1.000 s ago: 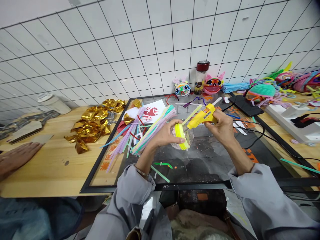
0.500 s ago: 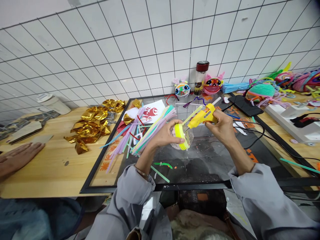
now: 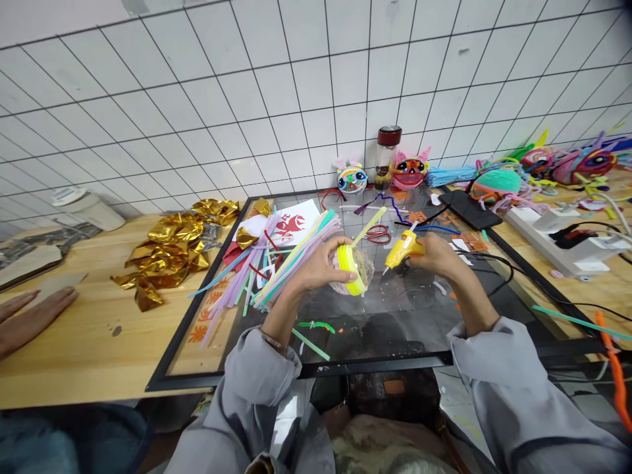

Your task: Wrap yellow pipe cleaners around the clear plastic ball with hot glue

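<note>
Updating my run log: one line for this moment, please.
left hand: holding clear plastic ball with yellow band | right hand: holding yellow plastic glue gun | grey nozzle: apart from ball

Room between my glue gun (image 3: pixel 401 250) and the yellow-banded container (image 3: pixel 351 259); strip bundle (image 3: pixel 296 264) blocks left, scissors (image 3: pixel 378 234) beyond, phone (image 3: pixel 471 210) and power strip (image 3: pixel 567 245) right.

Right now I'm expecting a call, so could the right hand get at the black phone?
Probably not without setting something down: the right hand holds the yellow glue gun, though the black phone lies nearby, mostly uncovered.
</note>
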A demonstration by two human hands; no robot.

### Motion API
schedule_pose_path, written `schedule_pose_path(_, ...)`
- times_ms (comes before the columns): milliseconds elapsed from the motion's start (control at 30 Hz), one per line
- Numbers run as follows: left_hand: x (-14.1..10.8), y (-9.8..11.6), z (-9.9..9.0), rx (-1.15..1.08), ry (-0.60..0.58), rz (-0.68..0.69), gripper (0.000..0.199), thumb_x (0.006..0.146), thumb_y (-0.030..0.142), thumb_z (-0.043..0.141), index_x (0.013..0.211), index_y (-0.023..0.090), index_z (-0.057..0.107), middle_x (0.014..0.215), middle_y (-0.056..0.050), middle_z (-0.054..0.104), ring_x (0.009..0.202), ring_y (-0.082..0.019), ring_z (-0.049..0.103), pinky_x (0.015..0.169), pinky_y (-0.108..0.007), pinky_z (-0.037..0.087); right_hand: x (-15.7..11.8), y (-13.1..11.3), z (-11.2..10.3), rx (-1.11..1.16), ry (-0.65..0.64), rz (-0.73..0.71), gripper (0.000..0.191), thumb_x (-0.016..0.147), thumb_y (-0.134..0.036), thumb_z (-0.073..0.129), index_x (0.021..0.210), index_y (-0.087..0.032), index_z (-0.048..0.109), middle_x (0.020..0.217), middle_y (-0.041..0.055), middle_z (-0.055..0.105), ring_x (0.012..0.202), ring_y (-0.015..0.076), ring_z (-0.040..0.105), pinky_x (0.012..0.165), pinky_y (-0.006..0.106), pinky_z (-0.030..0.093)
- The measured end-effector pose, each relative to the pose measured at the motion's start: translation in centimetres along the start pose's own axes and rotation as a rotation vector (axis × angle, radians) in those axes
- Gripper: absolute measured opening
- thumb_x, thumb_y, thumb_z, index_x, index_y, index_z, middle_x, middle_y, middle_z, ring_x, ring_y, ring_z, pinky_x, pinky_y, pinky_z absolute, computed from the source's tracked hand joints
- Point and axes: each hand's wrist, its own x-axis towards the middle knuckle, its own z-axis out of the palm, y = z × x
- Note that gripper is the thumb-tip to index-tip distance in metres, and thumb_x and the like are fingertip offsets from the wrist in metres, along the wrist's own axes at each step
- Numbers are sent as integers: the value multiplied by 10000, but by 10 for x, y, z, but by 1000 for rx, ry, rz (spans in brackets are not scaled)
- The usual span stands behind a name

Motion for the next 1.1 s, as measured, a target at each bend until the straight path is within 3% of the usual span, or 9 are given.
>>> schedule_pose_path(133, 0, 1, 0, -15, 5, -7, 738, 486, 344, 886, 1116, 163, 548, 1068, -41, 573, 977, -187, 538, 870, -274, 421, -1, 0, 2, -35, -120, -29, 225, 566, -290, 803, 610, -205, 600, 576, -31, 459, 546, 135, 433, 525, 261, 295)
schedule_pose_path(367, -1, 4, 0, 4, -5, 6, 683, 500, 323, 874, 1084, 156, 562, 1021, -33, 574, 974, -190, 535, 891, -284, 413, 0, 3, 2, -73, -166, -95, 234, 583, -305, 833, 673, -181, 656, 642, -14, 525, 566, 132, 485, 553, 254, 335)
schedule_pose_path(467, -1, 6, 1, -4, -7, 15, 675, 508, 310, 862, 1086, 155, 550, 1024, -32, 561, 969, -185, 523, 884, -279, 406, -4, 0, -1, -133, -157, -78, 309, 581, -356, 842, 797, -177, 712, 753, 44, 618, 671, 189, 563, 589, 275, 343)
schedule_pose_path(567, 0, 6, 1, -28, -21, 8, 673, 506, 321, 861, 1076, 162, 540, 1007, -26, 557, 931, -178, 520, 844, -272, 407, -10, -6, -4, -209, -84, -24, 372, 601, -386, 828, 901, -189, 734, 909, 105, 687, 829, 267, 613, 629, 299, 346)
schedule_pose_path(633, 0, 6, 1, -28, -16, 7, 673, 501, 325, 864, 1070, 166, 542, 999, -23, 555, 930, -180, 521, 839, -273, 404, -14, -10, -5, -158, 13, -22, 236, 704, -388, 749, 825, -188, 720, 878, 104, 696, 816, 263, 613, 633, 311, 346)
schedule_pose_path(767, -1, 5, 1, -1, 3, 24, 685, 502, 322, 870, 1087, 171, 547, 1033, -29, 564, 978, -195, 526, 876, -282, 404, -17, -27, -7, 236, 321, -125, 351, 925, -434, 492, 725, -194, 654, 715, 63, 640, 670, 194, 569, 623, 318, 385)
schedule_pose_path(833, -1, 5, 0, 12, 1, 24, 685, 506, 319, 870, 1092, 172, 547, 1033, -27, 563, 972, -191, 526, 865, -278, 405, -18, -42, -11, 427, 403, -213, 395, 956, -480, 457, 754, -202, 653, 719, 50, 625, 675, 185, 569, 635, 318, 417)
schedule_pose_path(1000, -1, 4, 0, 39, -6, 35, 659, 539, 323, 850, 1106, 160, 555, 1016, -29, 565, 947, -186, 532, 839, -280, 417, -20, -92, -35, 603, 506, -403, 292, 901, -477, 615, 995, -211, 692, 885, 50, 649, 760, 173, 586, 686, 316, 460)
schedule_pose_path(1100, 0, 2, 0, 68, 0, 52, 692, 558, 342, 851, 1154, 146, 558, 1067, -54, 590, 986, -206, 552, 878, -306, 431, -20, -117, -49, 639, 392, -451, 445, 822, -526, 709, 1154, -233, 679, 942, 47, 651, 756, 168, 588, 645, 301, 463)
